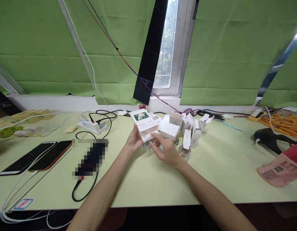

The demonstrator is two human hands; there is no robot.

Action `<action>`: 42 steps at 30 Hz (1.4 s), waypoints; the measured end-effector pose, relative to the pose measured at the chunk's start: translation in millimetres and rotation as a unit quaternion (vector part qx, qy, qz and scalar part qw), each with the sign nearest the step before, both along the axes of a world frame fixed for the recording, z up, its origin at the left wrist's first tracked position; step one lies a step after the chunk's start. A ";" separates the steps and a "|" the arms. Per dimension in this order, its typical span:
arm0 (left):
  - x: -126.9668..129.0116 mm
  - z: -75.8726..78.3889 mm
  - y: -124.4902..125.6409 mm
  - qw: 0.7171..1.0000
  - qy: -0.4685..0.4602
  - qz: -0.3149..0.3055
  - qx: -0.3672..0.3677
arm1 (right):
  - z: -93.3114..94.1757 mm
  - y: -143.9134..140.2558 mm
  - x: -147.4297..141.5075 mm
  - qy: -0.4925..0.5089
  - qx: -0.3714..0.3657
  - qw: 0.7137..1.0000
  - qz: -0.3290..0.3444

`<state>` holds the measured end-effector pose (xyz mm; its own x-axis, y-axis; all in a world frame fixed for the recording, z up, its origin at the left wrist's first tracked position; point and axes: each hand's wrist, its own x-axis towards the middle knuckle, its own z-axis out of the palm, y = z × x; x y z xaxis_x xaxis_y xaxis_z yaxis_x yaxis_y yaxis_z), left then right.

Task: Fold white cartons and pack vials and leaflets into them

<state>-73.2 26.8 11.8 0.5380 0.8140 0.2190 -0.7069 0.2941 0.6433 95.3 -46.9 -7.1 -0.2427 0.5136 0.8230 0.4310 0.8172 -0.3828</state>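
Pale green table [143, 179], centre-far: I am holding one open white carton [144, 125] in my left hand [134, 141], long axis tilting far-left, my right hand [166, 150] pinching its near flap.

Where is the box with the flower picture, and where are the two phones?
Flower box [144, 123], head view: on its printed lid, held in both hands.
Two phones [42, 156], head view: on the dark screen of the red-edged one.

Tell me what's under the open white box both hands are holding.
Beneath the open white box, between the left hand and right hand, something shiny and clear peeks out; the hands cover most of it, so I can't identify it.
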 end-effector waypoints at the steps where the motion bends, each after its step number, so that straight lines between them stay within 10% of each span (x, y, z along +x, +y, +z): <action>1: 0.1 0.2 -0.1 1.000 -0.001 0.009 -0.006 | -0.2 0.0 0.0 0.004 -0.002 1.000 -0.007; 19: 2.1 -1.0 0.5 0.998 -0.016 0.060 -0.029 | 4.5 -0.2 1.2 0.099 -0.051 0.987 -0.120; 42: 0.0 -11.2 4.6 0.999 0.012 0.025 -0.027 | 5.0 -0.7 1.2 0.069 -0.103 0.989 -0.083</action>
